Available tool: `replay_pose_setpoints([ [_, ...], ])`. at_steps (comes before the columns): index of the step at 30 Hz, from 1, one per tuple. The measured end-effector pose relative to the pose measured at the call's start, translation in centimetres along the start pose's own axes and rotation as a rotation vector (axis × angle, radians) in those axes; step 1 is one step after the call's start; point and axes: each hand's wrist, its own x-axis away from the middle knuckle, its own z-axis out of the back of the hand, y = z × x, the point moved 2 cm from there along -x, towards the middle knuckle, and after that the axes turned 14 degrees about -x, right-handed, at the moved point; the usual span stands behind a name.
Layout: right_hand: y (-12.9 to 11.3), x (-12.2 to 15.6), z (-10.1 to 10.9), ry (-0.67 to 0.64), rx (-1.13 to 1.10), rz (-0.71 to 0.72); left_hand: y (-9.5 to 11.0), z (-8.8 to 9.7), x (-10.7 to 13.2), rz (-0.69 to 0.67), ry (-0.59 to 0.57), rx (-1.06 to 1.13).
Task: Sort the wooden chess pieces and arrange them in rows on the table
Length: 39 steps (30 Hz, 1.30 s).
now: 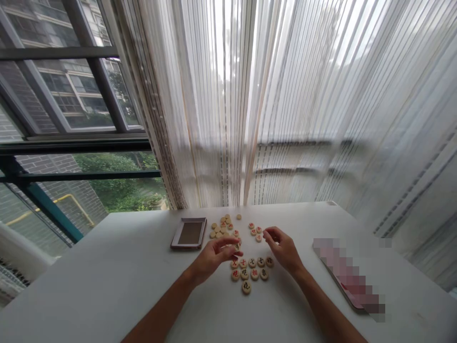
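My left hand (pixel 214 253) is closed in a pinch on a round xiangqi piece (pixel 237 247) with a black character, above the table. Below it, face-up xiangqi pieces lie in rows narrowing toward me, with one black-marked piece (pixel 246 287) at the near tip. The top row, partly under my left fingertips, ends at the right in another piece (pixel 269 261). My right hand (pixel 282 245) hovers with its fingers curved and slightly apart, nothing visible between them. Just left of its fingertips lies a small group of red-marked pieces (pixel 259 237).
Behind my left hand is a loose heap of pieces (pixel 217 232), many blank side up. A lone piece (pixel 239 216) lies farther back. An open shallow box (pixel 189 233) stands to the left. A pinkish flat object (pixel 342 274), partly blurred, lies at right. Curtains (pixel 228 119) hang behind the white table (pixel 135 267).
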Motion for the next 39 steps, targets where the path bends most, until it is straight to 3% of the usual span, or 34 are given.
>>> replay_pose_setpoints([
  [3,-2.0,0.9,-0.9,-0.082,-0.027,0.018,-1.3,-0.8,1.7,0.033,0.039,0.001],
  [5,-3.1,1.7,-1.7,-0.142,-0.034,0.034,-1.8,-1.1,2.6,0.037,0.135,0.038],
  [9,-4.5,3.9,-3.4,-0.25,-0.018,0.095,-1.9,-1.5,3.8,0.022,0.231,0.057],
  [13,-5.1,6.0,-4.4,-0.284,-0.003,0.187,-1.8,-1.6,4.4,0.015,0.212,0.083],
  [21,-4.7,7.9,-6.0,-0.413,-0.051,0.257,-2.6,-2.0,4.8,0.0,0.047,0.125],
  [39,-3.6,7.7,-5.9,-0.406,-0.05,0.231,-2.6,-2.1,4.8,0.009,0.12,0.026],
])
